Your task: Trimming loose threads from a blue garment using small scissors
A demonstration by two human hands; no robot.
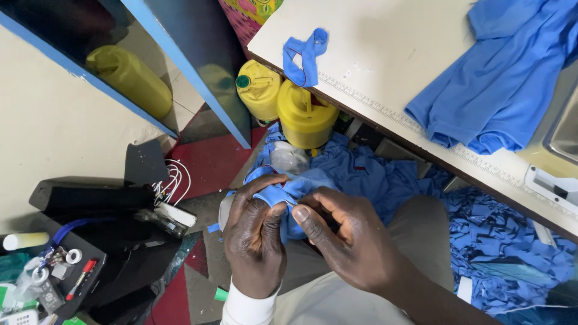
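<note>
Open tabletop (385, 48) is seen at one o'clock, between a blue strip (306, 55) at twelve and a blue shirt (503, 78) at two. The way down at twelve is blocked by two yellow jugs (283, 102). At nine, the path is shut by a black case (90, 198) and white cables (174, 180). A bit of bare floor (211, 159) is left at eleven. Blue scraps (506, 253) are piled at four.

light: we see even, soft daylight, brightest on the cream worktop with printed ruler edge (385, 54) | shadows: deep under the blue-framed shelf (180, 66), soft elsewhere | glare: mild sheen on the yellow plastic jerrycans (304, 114) | focus: sharp centre | edges: wide-angle bending
</note>
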